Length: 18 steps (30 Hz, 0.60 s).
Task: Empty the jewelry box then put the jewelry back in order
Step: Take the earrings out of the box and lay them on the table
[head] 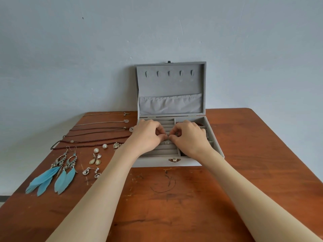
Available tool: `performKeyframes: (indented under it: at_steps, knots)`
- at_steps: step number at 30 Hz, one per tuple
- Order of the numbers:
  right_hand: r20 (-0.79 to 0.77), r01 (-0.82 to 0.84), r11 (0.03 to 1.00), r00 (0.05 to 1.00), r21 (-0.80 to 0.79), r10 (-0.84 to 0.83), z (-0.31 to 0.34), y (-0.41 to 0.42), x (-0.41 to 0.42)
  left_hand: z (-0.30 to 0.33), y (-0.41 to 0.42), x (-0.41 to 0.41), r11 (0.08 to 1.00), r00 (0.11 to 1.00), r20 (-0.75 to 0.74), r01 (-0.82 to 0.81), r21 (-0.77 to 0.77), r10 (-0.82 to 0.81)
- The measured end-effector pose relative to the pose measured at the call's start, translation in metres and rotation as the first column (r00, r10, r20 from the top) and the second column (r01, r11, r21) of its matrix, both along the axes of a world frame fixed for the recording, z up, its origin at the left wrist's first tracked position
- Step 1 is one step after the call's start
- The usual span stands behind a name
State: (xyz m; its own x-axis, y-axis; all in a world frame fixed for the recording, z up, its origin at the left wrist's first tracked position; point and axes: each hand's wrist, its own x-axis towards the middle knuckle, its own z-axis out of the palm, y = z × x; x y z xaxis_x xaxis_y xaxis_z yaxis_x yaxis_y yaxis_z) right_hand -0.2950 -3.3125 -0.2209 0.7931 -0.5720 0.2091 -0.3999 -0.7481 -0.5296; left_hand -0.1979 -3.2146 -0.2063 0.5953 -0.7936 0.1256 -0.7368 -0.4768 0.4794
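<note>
A scratched wooden table [174, 198] is seen set against a wall. An open grey jewelry box [150, 163] is placed at its far middle; necklaces [97, 131], feather earrings [56, 173], pearl earrings [100, 148] and smaller earrings [91, 171] are laid out at left.

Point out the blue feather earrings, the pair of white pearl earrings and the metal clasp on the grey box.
Blue feather earrings [52, 173], head view: on a feather.
White pearl earrings [96, 150], head view: on the nearer pearl.
Metal clasp [174, 160], head view: its middle.
</note>
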Motion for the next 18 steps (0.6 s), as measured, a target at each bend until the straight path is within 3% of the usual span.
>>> performKeyframes:
  at_steps: [12, 18]
  knots:
    - [0.035, 0.028, 0.998, 0.999, -0.059, -0.026, -0.0007, 0.0028, -0.0028, -0.0069, -0.0013, 0.0003, 0.994, 0.996, 0.085, -0.011, -0.107, 0.020]
    - [0.053, 0.011, 0.995, 0.999, -0.100, -0.005, -0.0025, 0.0034, -0.0035, -0.0009, -0.0051, 0.0010, 1.000, 0.998, 0.062, -0.023, -0.012, 0.024]
